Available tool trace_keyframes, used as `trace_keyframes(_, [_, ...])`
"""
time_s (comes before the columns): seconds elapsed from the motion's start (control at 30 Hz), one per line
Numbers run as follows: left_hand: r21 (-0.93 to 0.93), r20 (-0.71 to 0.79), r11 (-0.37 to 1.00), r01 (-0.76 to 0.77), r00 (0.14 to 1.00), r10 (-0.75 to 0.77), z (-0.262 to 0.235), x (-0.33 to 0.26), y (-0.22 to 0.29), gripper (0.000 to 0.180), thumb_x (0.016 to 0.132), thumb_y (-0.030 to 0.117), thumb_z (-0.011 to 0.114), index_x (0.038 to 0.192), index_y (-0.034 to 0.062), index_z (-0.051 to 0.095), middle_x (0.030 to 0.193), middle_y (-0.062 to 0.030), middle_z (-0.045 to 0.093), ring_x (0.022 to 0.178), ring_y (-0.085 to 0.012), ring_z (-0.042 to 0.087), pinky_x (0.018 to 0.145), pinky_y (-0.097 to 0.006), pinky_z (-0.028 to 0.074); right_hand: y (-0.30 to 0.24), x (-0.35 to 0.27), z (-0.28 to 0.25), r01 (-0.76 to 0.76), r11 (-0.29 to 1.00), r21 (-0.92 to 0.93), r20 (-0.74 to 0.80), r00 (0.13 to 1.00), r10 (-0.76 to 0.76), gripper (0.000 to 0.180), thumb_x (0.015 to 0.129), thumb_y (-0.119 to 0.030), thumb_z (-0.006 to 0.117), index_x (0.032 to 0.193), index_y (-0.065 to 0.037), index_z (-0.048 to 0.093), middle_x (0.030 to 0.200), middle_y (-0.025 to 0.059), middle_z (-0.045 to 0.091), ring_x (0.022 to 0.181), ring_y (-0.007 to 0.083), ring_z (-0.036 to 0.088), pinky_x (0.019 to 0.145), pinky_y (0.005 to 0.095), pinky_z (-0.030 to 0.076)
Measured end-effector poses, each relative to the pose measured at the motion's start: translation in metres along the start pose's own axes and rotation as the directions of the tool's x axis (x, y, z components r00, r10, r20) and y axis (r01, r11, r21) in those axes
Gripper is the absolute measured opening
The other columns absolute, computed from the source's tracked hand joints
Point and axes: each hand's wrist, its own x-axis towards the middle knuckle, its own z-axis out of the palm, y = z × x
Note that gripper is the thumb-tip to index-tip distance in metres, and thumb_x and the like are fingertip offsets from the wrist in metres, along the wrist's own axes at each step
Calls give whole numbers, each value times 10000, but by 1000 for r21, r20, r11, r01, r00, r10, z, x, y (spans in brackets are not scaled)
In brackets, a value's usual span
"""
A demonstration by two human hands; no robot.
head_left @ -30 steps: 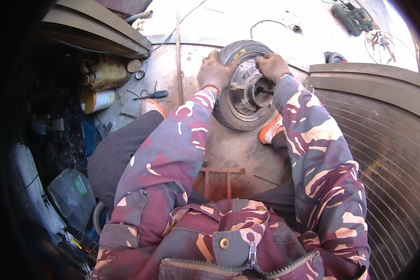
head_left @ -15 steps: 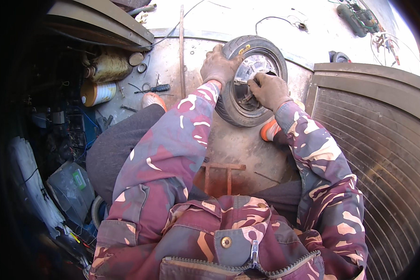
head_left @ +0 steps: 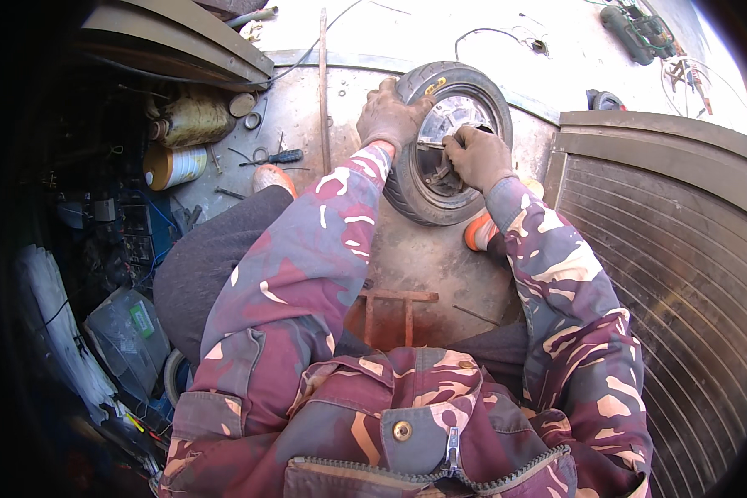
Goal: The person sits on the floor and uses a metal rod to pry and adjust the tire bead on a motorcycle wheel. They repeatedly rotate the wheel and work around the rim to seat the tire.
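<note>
A small motor-scooter wheel [head_left: 496, 93] with a black tyre stands in front of me between my feet, its silvery hub facing right and up. My left hand [head_left: 388, 116], in a brownish glove, is wrapped over the tyre's upper left side. At the hub is my gloved right hand [head_left: 479, 158], its thumb and fingers pinched together. A short light metal piece [head_left: 430, 145] shows just left of those fingertips; whether it is held or belongs to the hub I cannot tell. The far part of the hub's centre shows a dark opening, partly hidden by the right hand.
A screwdriver [head_left: 280, 156] and a metal ring [head_left: 252, 120] lie on the floor to the left. Beyond them sit a yellow tin [head_left: 174, 165] and a dirty jug [head_left: 195, 118]. A long thin bar [head_left: 324, 91] lies left of the wheel. A ribbed metal panel [head_left: 656, 249] stands on the right.
My right hand has shifted slightly up at the hub, and its forearm has drawn a little left. The left hand and the wheel look almost still.
</note>
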Motion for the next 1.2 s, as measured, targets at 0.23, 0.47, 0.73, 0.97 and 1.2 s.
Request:
trace_keyframes(0.23, [-3, 4, 1000, -10, 1000, 10, 2, 2, -2, 913, 914, 638, 754, 1585, 76, 494, 1501, -242, 583, 1421, -369, 590, 1171, -442, 510, 0, -8, 6, 375, 896, -237, -135, 901, -413, 349, 1024, -415, 664, 954, -91, 775, 910, 144, 793, 886, 339, 786, 819, 475, 606])
trace_keyframes(0.47, [7, -8, 1000, -14, 1000, 14, 3, 0, -2, 915, 914, 638, 755, 1590, 82, 486, 1502, -245, 583, 1419, -376, 591, 1174, -444, 506, -6, -7, 5, 388, 886, -254, -93, 902, -422, 329, 1052, -372, 663, 896, -104, 771, 869, 147, 787, 790, 333, 775, 751, 464, 604])
trace_keyframes(0.73, [1, -37, 1000, -5, 999, 5, 6, 3, -3, 925, 896, 648, 776, 1579, 87, 500, 1475, -238, 610, 1404, -365, 608, 1157, -449, 519, 2, 16, 28, -455, 581, 675, 391, 888, 241, 454, 1112, -397, 564, 1042, -5, 781, 858, 116, 769, 678, 213, 710, 675, 391, 591])
trace_keyframes(0.97, [12, -13, 1000, 0, 1000, 0, 2, 2, -2, 944, 894, 662, 757, 1584, 63, 519, 1517, -222, 605, 1418, -351, 602, 1175, -441, 497, -3, -4, 15, -144, 989, 30, 4, 990, 144, 460, 1064, -504, 627, 1134, -79, 786, 965, 141, 771, 973, 319, 775, 920, 444, 586])
trace_keyframes(1.2, [14, -1, 1000, -7, 1000, 7, 1, 3, 1, 907, 920, 637, 745, 1590, 84, 484, 1492, -228, 600, 1406, -359, 607, 1156, -442, 519, -3, -13, -19, 389, 806, -446, 4, 902, -432, 422, 943, -480, 760, 1085, -83, 783, 1078, 131, 768, 1024, 328, 762, 931, 494, 566])
